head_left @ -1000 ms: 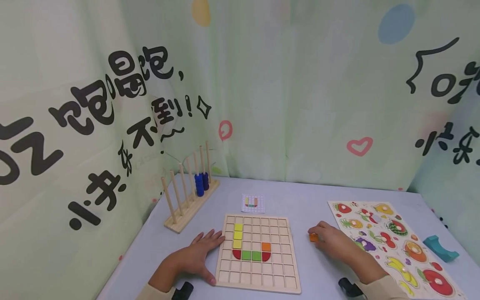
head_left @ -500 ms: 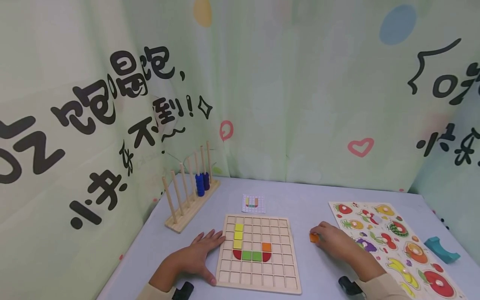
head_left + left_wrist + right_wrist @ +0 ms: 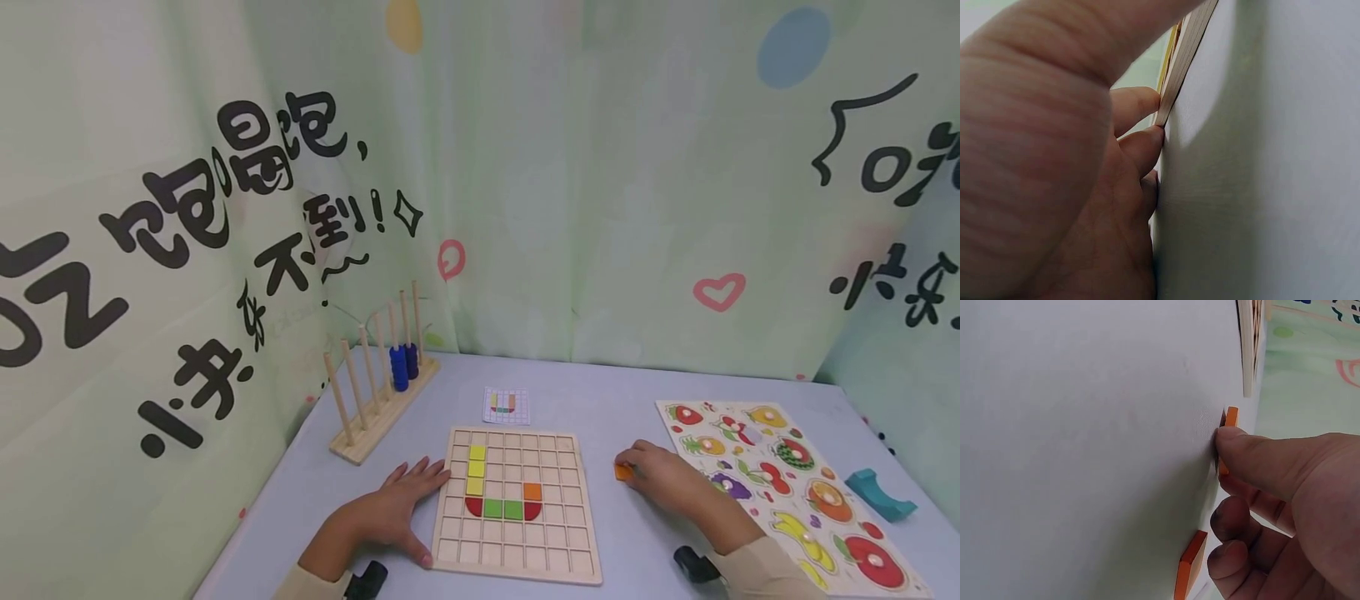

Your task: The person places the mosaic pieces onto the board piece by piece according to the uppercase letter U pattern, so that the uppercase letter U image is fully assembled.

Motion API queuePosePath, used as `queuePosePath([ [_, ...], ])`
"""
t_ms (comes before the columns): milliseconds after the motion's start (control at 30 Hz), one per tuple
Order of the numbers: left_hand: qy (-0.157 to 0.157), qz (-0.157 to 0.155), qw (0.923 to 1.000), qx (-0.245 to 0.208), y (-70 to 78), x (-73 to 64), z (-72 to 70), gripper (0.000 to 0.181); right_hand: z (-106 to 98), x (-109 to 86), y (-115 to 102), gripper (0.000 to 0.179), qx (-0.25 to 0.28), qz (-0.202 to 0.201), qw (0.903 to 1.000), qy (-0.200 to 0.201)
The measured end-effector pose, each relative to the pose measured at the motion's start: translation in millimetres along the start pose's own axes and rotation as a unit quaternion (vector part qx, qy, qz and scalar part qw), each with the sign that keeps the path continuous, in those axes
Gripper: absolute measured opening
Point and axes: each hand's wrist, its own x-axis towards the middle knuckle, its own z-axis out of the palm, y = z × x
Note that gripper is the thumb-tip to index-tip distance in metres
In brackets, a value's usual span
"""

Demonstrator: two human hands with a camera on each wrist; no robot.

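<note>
A wooden grid board (image 3: 516, 550) lies on the table with yellow, red, green and orange tiles set in a U-like shape. My left hand (image 3: 397, 510) is spread at its left edge; in the left wrist view, fingertips (image 3: 1147, 147) touch the board's side (image 3: 1182, 69). Right of the board, my right hand (image 3: 660, 479) pinches an orange square tile (image 3: 623, 472) low over the table. The right wrist view shows the thumb (image 3: 1260, 453) on this tile (image 3: 1232, 417). A second orange tile (image 3: 1190, 569) lies below the curled fingers, hidden in the head view.
Behind the board lies a small pattern card (image 3: 506, 406). A wooden peg rack (image 3: 356, 446) with blue beads (image 3: 399, 369) stands at the left. To the right are a fruit puzzle board (image 3: 757, 500) and a teal curved block (image 3: 879, 496).
My right hand has shifted slightly to the left with the orange tile, which looks flatter to the table now. The left hand and the board have not moved.
</note>
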Motion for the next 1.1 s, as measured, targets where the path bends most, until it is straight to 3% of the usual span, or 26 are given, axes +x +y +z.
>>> queuePosePath([
  [233, -0.006, -0.003, 1.0000, -0.006, -0.2, -3.2, -2.4, 0.122, 5, 2.4, -10, 0.020, 0.027, -0.023, 0.9994, 0.004],
  [600, -0.008, -0.006, 0.9999, -0.014, 0.8, -2.9, -1.9, 0.121, 8, 10.4, -32, 0.023, 0.044, 0.002, 0.9989, 0.012],
  [1100, -0.005, -0.004, 0.9999, -0.014, 5.1, -2.7, -4.0, 0.122, 10, 25.7, -64, 0.024, 0.062, -0.015, 0.9979, 0.008],
])
